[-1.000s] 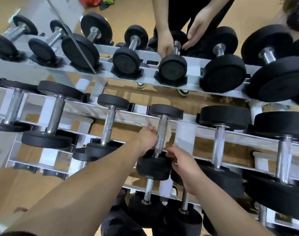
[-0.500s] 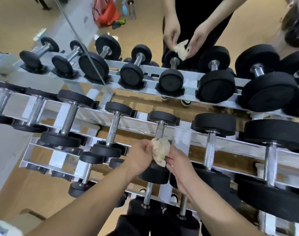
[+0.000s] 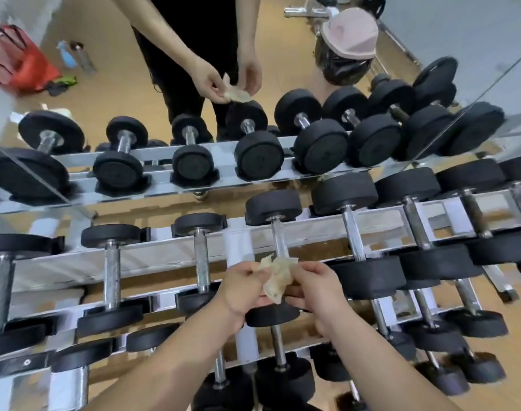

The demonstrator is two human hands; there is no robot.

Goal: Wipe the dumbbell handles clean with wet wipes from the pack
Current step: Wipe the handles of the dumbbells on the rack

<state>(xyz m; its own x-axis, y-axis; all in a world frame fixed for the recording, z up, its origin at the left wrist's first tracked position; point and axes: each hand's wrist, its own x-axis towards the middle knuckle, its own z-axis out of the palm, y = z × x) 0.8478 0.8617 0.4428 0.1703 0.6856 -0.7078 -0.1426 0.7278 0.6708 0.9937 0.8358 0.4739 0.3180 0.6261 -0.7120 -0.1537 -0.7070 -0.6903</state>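
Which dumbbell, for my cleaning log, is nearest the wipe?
Fourth dumbbell from left, top row: the wipe in left hand and right hand overlaps its handle.

dumbbell handle (image 3: 279, 241) lower part hidden behind wipe (image 3: 276, 280), left hand (image 3: 242, 287), right hand (image 3: 318, 289)

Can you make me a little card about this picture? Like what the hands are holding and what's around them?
place: dumbbell rack in front of a mirror
left grip: pinches the wipe
right grip: pinches the same wipe
wipe: crumpled, yellowish, stretched between both
dumbbell handle: shiny metal, just behind the wipe; touching or not, cannot tell
in the mirror: red bag on the floor
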